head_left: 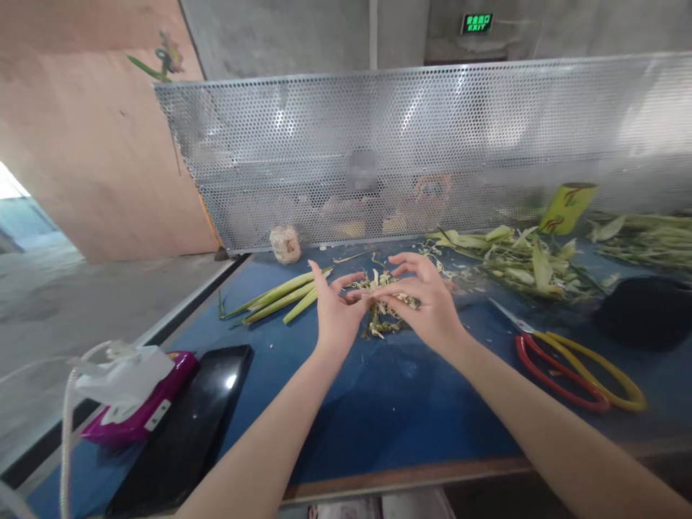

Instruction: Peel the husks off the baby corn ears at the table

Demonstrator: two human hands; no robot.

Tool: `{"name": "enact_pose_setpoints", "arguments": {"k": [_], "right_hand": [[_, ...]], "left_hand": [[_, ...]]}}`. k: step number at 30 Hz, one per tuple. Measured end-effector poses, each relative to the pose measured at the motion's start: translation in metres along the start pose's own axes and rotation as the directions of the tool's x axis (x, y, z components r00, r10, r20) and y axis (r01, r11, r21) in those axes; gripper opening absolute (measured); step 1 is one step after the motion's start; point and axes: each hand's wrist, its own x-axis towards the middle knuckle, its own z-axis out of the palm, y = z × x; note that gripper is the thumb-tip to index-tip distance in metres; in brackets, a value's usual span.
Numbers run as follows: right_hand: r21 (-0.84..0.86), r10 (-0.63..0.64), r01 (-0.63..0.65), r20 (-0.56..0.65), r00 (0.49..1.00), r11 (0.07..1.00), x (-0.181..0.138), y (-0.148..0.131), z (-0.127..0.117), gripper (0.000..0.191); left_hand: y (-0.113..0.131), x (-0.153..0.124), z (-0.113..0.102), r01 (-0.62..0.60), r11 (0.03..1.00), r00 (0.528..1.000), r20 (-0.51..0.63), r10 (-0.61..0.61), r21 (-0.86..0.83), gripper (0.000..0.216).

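My left hand (340, 311) and my right hand (424, 299) meet above the blue table, fingertips touching. Thumb and fingers of each are pinched together, while the outer fingers stick out. Whatever sits between the fingertips is too small or hidden to make out. Just under and behind the hands lies a small heap of pale and green plant scraps (381, 328), partly covered by them. Several long green stalks (281, 297) lie left of my left hand. To the right of my right forearm rest scissors (562, 367) with one red and one yellow handle, blades slightly apart.
A black phone or tablet (189, 425) and a magenta box with white tissue (145, 404) lie left. A pale roll (285, 245) stands near the perforated metal screen (324, 144). Right are a leafy pile (519, 267), a yellow-green cylinder (567, 209) and a dark object (646, 313).
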Motion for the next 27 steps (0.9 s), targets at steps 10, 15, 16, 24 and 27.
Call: {"name": "enact_pose_setpoints", "arguments": {"k": [10,15,16,24,27], "right_hand": [[0.173,0.362,-0.379,0.122,0.924,0.909,0.006,0.011,-0.007,0.009],[0.27,0.243,-0.272,0.138,0.96,0.924,0.007,0.008,-0.011,0.008],[0.293,0.207,-0.247,0.163,0.965,0.924,0.007,0.008,-0.012,0.008],[0.39,0.223,-0.335,0.306,0.926,0.858,0.004,0.016,-0.008,0.008],[0.477,0.278,-0.381,0.274,0.921,0.792,0.007,0.02,-0.007,0.009]], "left_hand": [[0.001,0.002,0.001,0.062,0.996,0.998,0.002,-0.062,-0.067,0.115],[0.003,0.005,0.0,0.104,0.991,0.991,-0.069,-0.11,-0.085,0.113],[0.004,0.005,-0.001,0.125,0.988,0.988,-0.074,-0.132,-0.094,0.112],[0.005,0.004,-0.003,0.322,0.93,0.945,-0.004,-0.328,-0.178,0.102],[0.005,0.003,-0.003,0.361,0.906,0.931,0.037,-0.362,-0.219,0.099]]}}
